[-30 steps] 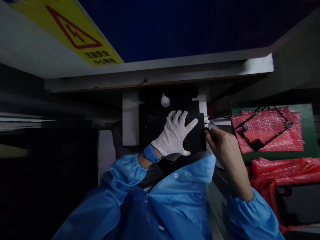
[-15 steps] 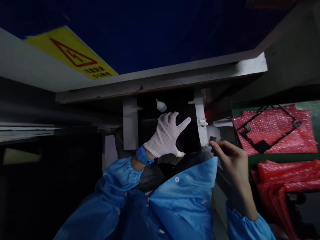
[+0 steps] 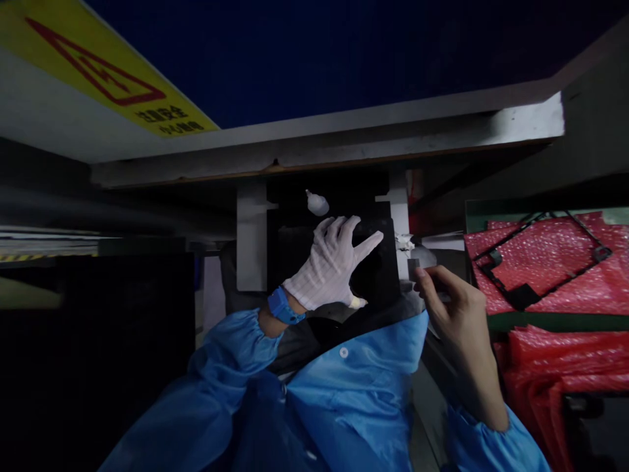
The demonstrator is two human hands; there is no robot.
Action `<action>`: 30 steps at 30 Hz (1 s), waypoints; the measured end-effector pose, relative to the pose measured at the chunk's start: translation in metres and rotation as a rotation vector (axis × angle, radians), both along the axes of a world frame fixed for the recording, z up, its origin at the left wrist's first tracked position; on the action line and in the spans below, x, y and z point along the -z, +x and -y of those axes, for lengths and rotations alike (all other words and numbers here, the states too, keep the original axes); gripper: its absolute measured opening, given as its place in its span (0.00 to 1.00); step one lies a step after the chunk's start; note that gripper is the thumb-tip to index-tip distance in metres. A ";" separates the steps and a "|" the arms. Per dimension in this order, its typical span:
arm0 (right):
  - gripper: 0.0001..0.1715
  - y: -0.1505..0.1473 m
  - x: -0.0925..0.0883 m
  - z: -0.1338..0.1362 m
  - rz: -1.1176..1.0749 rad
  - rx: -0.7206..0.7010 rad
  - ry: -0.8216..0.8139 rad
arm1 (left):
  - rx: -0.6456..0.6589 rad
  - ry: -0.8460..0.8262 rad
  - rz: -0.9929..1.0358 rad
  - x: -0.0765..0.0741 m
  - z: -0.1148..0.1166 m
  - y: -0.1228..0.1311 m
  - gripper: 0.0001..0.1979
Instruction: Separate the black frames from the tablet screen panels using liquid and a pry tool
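My left hand [image 3: 337,262], in a white glove with a blue band at the wrist, lies with spread fingers over a black flat panel [image 3: 289,246]. The panel sits between two pale side pieces, and the hand covers part of it. At the panel's right, my bare right hand [image 3: 455,305] pinches a small dark grey piece [image 3: 413,267] between thumb and forefinger. A small white squeeze bottle [image 3: 317,203] lies beyond the left fingertips. Crumpled white material [image 3: 404,242] is stuck on the right side piece.
Red bubble-wrap bags [image 3: 555,275] fill a green tray [image 3: 511,322] at the right, with a thin black frame [image 3: 523,298] on top. A wide blue and white housing with a yellow warning label [image 3: 98,72] overhangs the work spot.
The view has shifted slightly. My right hand has turned the grey piece more upright, beside the right side piece. My left hand stays spread on the panel.
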State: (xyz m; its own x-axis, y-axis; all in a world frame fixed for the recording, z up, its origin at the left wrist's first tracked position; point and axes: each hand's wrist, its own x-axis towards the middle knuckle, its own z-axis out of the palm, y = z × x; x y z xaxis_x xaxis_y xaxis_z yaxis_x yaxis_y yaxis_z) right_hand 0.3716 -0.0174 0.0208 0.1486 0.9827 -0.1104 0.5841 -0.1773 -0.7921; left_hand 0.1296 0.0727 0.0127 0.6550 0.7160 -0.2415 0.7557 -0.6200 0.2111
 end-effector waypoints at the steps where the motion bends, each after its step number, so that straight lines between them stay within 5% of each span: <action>1: 0.33 -0.001 0.001 -0.001 0.015 -0.005 0.000 | 0.001 -0.008 0.000 0.000 0.000 0.000 0.74; 12: 0.20 -0.010 0.015 -0.012 0.248 -0.116 0.128 | -0.009 -0.037 0.040 0.008 0.003 -0.005 0.76; 20: 0.18 -0.013 0.017 -0.019 0.371 -0.166 0.167 | -0.013 0.007 0.076 0.014 0.005 -0.004 0.59; 30: 0.19 -0.017 0.016 -0.021 0.423 -0.168 0.227 | -0.026 0.059 0.132 0.020 0.007 -0.005 0.49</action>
State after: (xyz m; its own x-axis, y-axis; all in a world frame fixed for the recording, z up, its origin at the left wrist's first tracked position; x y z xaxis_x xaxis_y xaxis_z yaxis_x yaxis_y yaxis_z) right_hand 0.3544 0.0040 0.0045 -0.0278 0.9891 0.1448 0.8676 0.0958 -0.4880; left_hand 0.1243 0.0659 -0.0076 0.6596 0.7433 -0.1114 0.7394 -0.6150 0.2739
